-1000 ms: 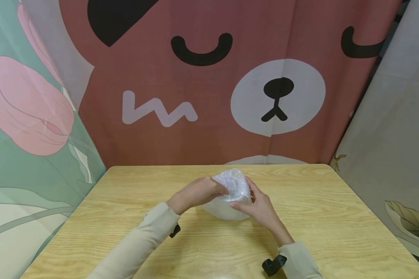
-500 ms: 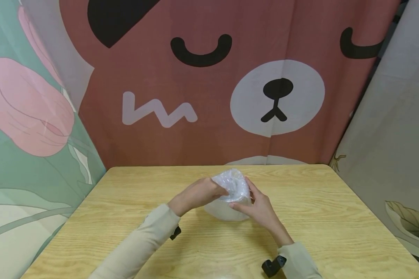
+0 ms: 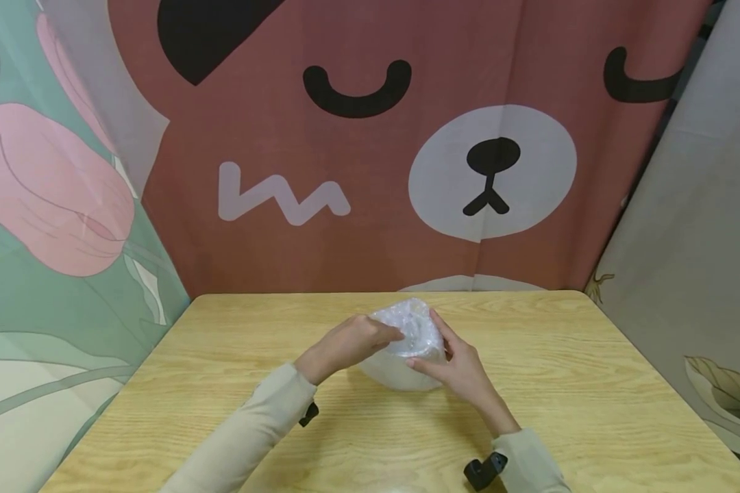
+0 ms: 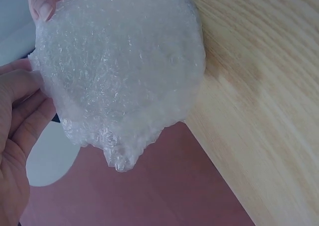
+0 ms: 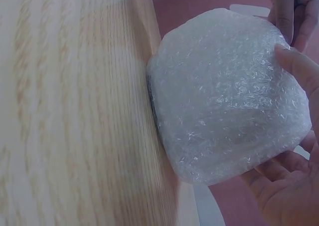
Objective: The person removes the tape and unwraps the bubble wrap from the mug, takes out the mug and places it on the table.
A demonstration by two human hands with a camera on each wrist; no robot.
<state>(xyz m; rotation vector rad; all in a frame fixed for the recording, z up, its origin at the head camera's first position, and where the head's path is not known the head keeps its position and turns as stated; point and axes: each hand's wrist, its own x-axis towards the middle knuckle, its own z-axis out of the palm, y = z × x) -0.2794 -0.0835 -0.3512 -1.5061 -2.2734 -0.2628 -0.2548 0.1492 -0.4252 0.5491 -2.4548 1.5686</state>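
Still gripping the bubble-wrapped bundle (image 3: pixel 405 342) from both sides, left hand (image 3: pixel 345 344) and right hand (image 3: pixel 458 368) curled around it, barely shifting since before, just above the wooden table (image 3: pixel 567 383).

Bare counter (image 3: pixel 567 356) lies open toward both side edges and the near edge, while hanging curtains (image 3: pixel 358 157) close off the far edge and back corners.
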